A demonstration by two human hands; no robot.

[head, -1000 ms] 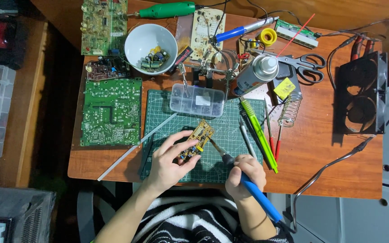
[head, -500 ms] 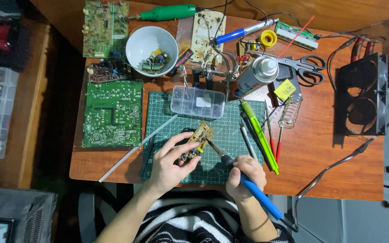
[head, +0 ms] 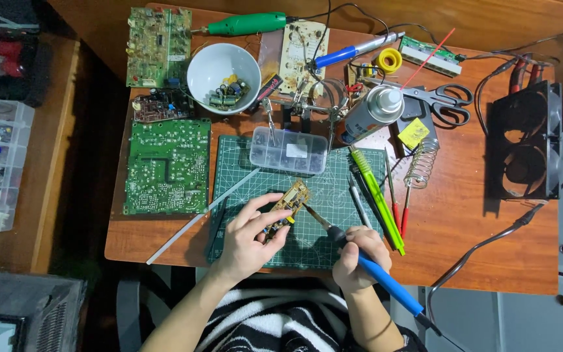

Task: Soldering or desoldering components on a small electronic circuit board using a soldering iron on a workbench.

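My left hand [head: 250,236] holds a small tan circuit board [head: 286,205] tilted above the green cutting mat [head: 333,195]. My right hand [head: 354,258] grips a blue-handled soldering iron [head: 378,277], its tip touching the board's right edge. The iron's cord runs off past my right forearm. My striped sleeves show at the bottom of the view.
A large green circuit board [head: 167,166] lies left of the mat, and a clear plastic box [head: 288,150] at its top. A white bowl [head: 216,63] of parts, spray can [head: 371,114], scissors [head: 444,101], coil iron stand [head: 419,163], green pen [head: 376,197] and black twin fan [head: 522,140] surround it.
Both hands stay at the small board with the iron's tip at its edge. The view has shifted a little; nothing else has moved.
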